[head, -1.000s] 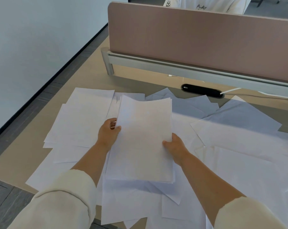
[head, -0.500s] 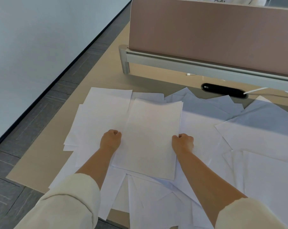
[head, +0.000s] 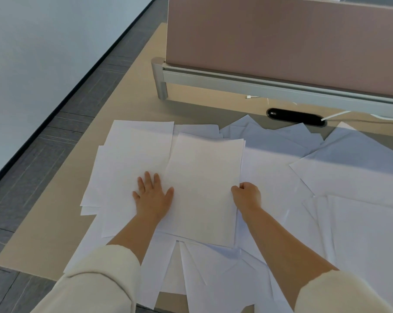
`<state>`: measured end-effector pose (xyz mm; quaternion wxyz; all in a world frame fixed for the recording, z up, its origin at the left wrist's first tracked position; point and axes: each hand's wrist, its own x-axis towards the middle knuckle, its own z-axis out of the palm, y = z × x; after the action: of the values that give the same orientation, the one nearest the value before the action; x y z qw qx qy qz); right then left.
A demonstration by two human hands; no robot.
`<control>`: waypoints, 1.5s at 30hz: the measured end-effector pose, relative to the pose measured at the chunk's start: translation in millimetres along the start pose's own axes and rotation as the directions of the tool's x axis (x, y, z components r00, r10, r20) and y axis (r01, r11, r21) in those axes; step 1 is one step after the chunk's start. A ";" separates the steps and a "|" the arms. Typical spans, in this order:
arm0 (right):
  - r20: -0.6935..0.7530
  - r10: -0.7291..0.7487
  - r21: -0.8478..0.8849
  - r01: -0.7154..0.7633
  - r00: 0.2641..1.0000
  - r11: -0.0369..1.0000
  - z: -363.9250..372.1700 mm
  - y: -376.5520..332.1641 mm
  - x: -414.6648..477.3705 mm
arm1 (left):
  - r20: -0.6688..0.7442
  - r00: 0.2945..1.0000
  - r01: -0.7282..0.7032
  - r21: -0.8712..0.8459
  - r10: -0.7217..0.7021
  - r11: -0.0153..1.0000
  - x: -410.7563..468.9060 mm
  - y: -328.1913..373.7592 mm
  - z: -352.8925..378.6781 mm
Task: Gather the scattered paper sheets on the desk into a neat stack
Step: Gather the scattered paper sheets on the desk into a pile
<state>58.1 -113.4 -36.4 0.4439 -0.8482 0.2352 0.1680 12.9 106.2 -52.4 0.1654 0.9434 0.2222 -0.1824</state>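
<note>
A small stack of white sheets [head: 204, 186] lies flat in the middle of the desk, on top of other loose sheets. My right hand [head: 247, 195] is curled on the stack's right edge. My left hand [head: 152, 195] lies flat with fingers spread on a loose sheet [head: 134, 159] just left of the stack, thumb at the stack's left edge. More white sheets are scattered to the right [head: 358, 168] and near the front edge [head: 213, 274], overlapping at odd angles.
The beige desk [head: 55, 222] ends at its left edge above a dark tiled floor. A pink divider panel [head: 281, 41] on a grey rail crosses the back. A black cable port [head: 296, 114] with a white cable sits behind the sheets.
The stack was lowered from a tilted hold to flat on the desk. My left hand let go of it and spread open on the sheet beside it. The view shifted left.
</note>
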 end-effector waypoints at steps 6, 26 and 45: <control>0.038 0.011 0.069 -0.014 0.999 0.998 16.9 -5.8 -5.8 | -0.009 0.999 -0.053 -0.064 0.053 0.997 -1.7 -6.1 -9.0; -0.110 0.002 0.413 0.044 0.994 0.910 40.5 -47.1 -6.9 | -0.149 0.859 0.427 -0.317 -0.489 0.847 29.9 -99.8 -62.5; 0.225 -0.155 0.179 0.116 0.962 0.977 123.4 -99.9 -10.2 | 0.105 0.804 0.386 -0.841 -0.586 0.379 56.7 -158.1 -70.9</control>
<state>95.0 41.3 -31.8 0.5476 -0.7967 0.1348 0.2174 3.6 288.3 -50.3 0.5050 0.6524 0.5651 0.0059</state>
